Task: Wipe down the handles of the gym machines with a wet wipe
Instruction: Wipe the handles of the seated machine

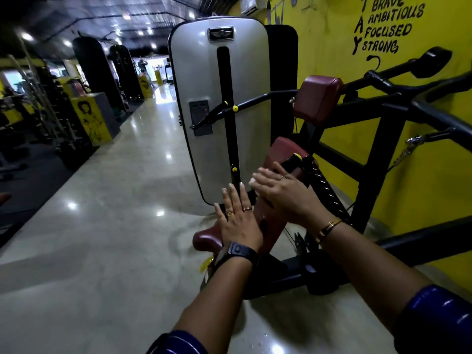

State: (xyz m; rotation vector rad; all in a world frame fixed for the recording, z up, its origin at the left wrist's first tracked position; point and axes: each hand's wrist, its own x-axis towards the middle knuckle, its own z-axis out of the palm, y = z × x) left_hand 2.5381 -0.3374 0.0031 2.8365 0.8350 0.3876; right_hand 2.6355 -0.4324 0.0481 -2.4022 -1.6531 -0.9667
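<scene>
The wet wipe [254,181] shows just right of the frame's centre. My right hand [281,191] presses it against the maroon pad [282,149] with nearly straight fingers, just below the black handle [293,162] with its yellow tip. My left hand [237,221] lies flat on the pad's lower edge, fingers straight and holding nothing. The silver weight-stack cover [204,80] stands behind, with the yellow wall [421,154] at right.

Under the fingers [265,178], a smooth, faintly glossy leather-like skin is being shown by the maroon pad [282,149]. Beyond them, a satin sheen is being given off by the grey shroud [245,80]; to their left, lights [26,36] are being mirrored in the polished floor [115,200].
</scene>
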